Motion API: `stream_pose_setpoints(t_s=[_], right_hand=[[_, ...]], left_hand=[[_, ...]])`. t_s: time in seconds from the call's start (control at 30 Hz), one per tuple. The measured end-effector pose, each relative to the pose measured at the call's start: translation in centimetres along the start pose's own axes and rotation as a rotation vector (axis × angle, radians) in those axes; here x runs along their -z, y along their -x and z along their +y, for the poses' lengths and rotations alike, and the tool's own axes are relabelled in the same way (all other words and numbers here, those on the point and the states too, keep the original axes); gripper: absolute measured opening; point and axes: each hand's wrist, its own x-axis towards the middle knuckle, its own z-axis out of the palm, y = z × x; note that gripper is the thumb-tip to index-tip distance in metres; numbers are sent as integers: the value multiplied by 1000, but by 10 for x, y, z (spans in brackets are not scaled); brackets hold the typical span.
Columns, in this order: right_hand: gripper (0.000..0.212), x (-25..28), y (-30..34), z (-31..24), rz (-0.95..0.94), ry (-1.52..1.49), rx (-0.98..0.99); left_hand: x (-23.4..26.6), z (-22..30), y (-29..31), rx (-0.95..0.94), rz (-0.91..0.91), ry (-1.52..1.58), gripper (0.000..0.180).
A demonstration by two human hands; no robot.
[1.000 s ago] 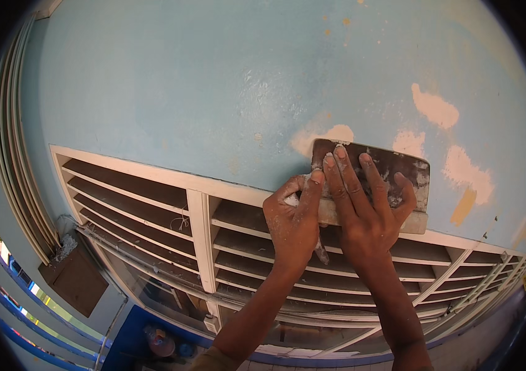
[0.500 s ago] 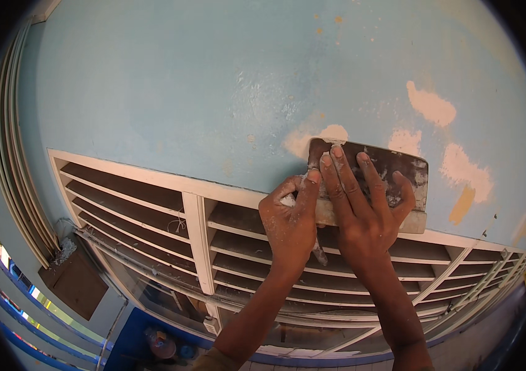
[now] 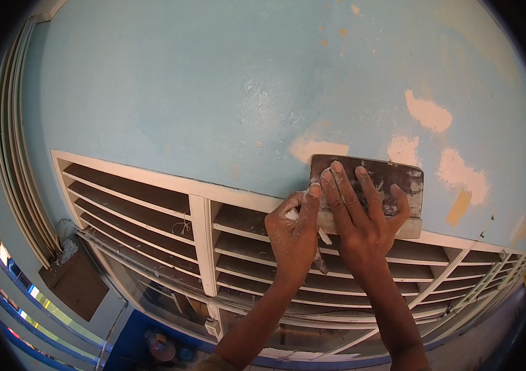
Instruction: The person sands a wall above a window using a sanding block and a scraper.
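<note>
A wide, dark rectangular putty spreader (image 3: 410, 182) with a pale lower strip lies against the blue wall, over its bottom border. My right hand (image 3: 365, 219) grips it, four fingers spread over its face and the thumb hidden. Closed beside its left end, my left hand (image 3: 294, 232) holds a narrow putty-smeared tool (image 3: 321, 263), whose dark end sticks out below; its exact kind is hidden. White putty clings to the left fingers. Just above the spreader is a pale putty patch (image 3: 318, 146) with a straight lower edge.
More pale patches (image 3: 428, 112) and a tan patch (image 3: 459, 207) mark the wall (image 3: 151, 80) to the right. White-framed louvres (image 3: 204, 247) run below. Pipes (image 3: 12, 123) climb the left side, above a brown box (image 3: 74, 281). Blue rails (image 3: 34, 328) stand at lower left.
Both hands and the spreader have moved slightly down the wall. The patch above the spreader now looks flatter and is cut off straight along the bottom, where a rounded lump showed before.
</note>
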Motion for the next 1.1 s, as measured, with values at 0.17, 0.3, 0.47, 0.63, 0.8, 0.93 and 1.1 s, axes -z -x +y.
stream_pose_setpoints(t_s=[0.17, 0.3, 0.47, 0.63, 0.8, 0.93, 1.1], right_hand=[[43, 9, -19, -1, 9, 6, -60], [49, 40, -19, 13, -7, -32, -142], [55, 110, 22, 54, -91, -184, -397], [55, 114, 53, 44, -213, -826, -638], [61, 122, 40, 37, -385, -1071, -837], [60, 118, -3, 34, -156, -201, -11], [49, 43, -33, 55, -7, 91, 415]], left_hand=[[-8, 30, -11, 48, -47, 50, 32], [29, 34, 1, 157, -98, -139, 39], [86, 22, 32, 172, -167, 50, 68], [86, 36, 33, 191, -264, 55, 69], [71, 32, 31, 219, -215, 21, 54], [75, 33, 35, 133, -237, -137, 36], [57, 30, 38, 182, -313, -130, 42]])
